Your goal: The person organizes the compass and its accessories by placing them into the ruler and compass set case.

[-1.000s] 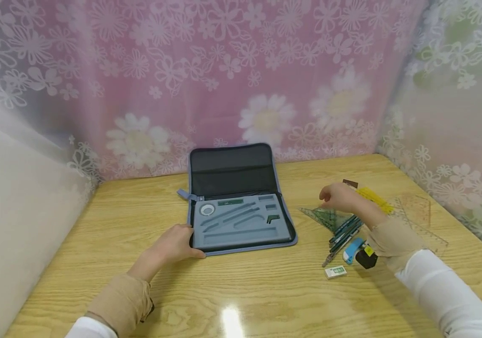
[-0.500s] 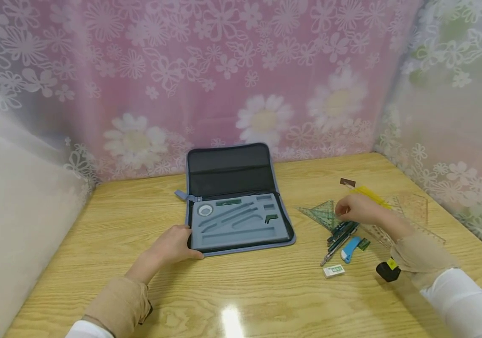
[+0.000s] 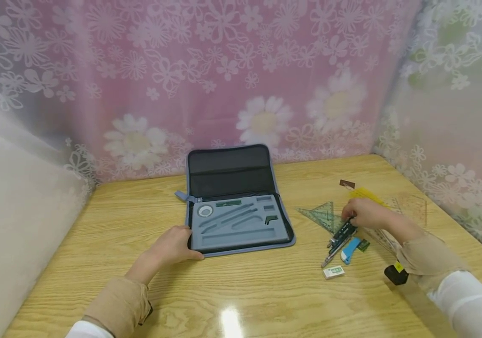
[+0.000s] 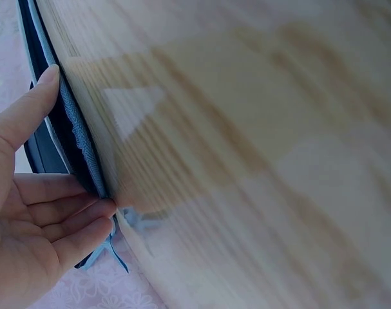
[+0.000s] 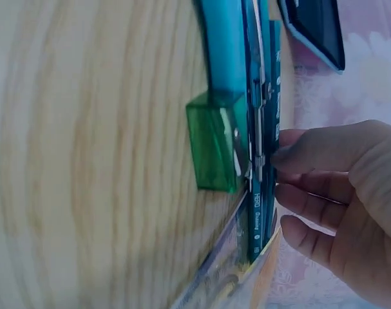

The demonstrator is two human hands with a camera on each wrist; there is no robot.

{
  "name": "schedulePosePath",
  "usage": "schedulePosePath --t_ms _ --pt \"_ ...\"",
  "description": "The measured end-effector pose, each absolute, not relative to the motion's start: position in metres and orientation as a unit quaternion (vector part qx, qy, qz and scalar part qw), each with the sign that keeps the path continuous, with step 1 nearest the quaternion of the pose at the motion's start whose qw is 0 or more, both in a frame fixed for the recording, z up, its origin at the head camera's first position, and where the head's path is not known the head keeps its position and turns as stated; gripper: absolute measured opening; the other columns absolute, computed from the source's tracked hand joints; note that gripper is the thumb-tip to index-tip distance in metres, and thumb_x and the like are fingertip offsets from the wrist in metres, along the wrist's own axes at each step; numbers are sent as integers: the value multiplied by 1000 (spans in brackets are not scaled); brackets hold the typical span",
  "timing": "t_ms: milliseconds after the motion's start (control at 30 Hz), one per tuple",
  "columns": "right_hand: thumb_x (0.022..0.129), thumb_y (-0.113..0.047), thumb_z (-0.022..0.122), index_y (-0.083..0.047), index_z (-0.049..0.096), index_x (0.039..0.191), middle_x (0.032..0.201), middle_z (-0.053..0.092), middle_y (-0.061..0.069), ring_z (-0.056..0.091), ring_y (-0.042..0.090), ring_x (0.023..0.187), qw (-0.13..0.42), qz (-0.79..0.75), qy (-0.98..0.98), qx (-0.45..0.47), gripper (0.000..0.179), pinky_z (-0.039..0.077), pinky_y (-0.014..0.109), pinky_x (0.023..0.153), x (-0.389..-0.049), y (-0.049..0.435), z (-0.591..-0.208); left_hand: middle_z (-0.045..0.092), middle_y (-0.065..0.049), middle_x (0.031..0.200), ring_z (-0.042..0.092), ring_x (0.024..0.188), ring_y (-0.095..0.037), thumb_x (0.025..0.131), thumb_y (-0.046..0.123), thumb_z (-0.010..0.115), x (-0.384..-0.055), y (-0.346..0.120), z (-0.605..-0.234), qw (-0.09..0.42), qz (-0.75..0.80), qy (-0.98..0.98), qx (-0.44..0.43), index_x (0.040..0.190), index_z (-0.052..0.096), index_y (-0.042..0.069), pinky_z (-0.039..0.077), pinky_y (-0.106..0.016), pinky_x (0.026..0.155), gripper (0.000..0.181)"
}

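A blue-edged zip case [image 3: 232, 184] lies open, its lid raised at the back and a grey foam insert [image 3: 241, 241] in front. My left hand [image 3: 174, 242] holds the case's near left corner; in the left wrist view the thumb is on the zip edge and the fingers at the side. At the right, my right hand [image 3: 366, 213] has its thumb and fingers on the end of the dark green pencils [image 5: 255, 219]. A metal compass [image 3: 330, 256] lies alongside them. Beside it are a green sharpener [image 5: 213, 145] and a blue-and-white tool [image 3: 349, 250].
A white roll [image 3: 205, 211] and a green lead box [image 3: 228, 203] sit in the foam. A boxed eraser [image 3: 333, 272] lies nearest the front. Green set squares [image 3: 322, 215], a yellow piece [image 3: 365, 193], a brown strip [image 3: 347, 183] and clear rulers [image 3: 416, 209] surround my right hand.
My right hand first drew back from above the green set squares, then settled rightward onto the pencils' far end. The left hand stays at the case corner.
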State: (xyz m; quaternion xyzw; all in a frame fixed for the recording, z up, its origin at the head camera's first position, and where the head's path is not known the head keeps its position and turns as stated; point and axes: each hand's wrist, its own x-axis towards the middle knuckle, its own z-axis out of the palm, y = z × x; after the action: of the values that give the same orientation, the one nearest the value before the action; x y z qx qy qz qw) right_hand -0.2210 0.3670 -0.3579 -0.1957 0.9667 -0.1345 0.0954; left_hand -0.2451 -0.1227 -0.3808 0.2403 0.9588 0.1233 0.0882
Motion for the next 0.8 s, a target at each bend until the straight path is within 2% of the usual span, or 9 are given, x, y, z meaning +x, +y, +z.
schedulePosePath --t_ms 267,533,633,800 --pt "76 12 61 -7 66 85 81 54 -1 53 16 71 53 -66 964 -254 21 47 32 61 -228 368 -362 62 -11 96 59 87 -26 65 43 82 -245 -123 -383 85 128 959 239 100 64 -4 48 -39 74 61" --pt "81 7 62 -10 61 84 83 53 0 48 12 68 37 -44 970 -237 18 43 30 58 -230 364 -362 62 -8 89 58 79 -20 65 43 82 -249 -123 -378 86 127 958 242 93 64 -1 47 -36 69 55" --pt "81 5 64 -9 61 87 83 55 1 48 12 67 1 -35 966 -254 15 42 29 56 -229 361 -360 56 -2 76 50 66 -14 66 41 82 -251 -123 -375 105 137 955 240 81 61 3 41 -31 59 46" --pt "75 2 72 -6 64 93 87 61 5 58 18 73 -109 -21 938 -328 20 47 31 58 -230 337 -348 36 2 59 32 52 -12 70 40 79 -252 -122 -370 120 149 955 225 63 49 10 27 -26 48 43"
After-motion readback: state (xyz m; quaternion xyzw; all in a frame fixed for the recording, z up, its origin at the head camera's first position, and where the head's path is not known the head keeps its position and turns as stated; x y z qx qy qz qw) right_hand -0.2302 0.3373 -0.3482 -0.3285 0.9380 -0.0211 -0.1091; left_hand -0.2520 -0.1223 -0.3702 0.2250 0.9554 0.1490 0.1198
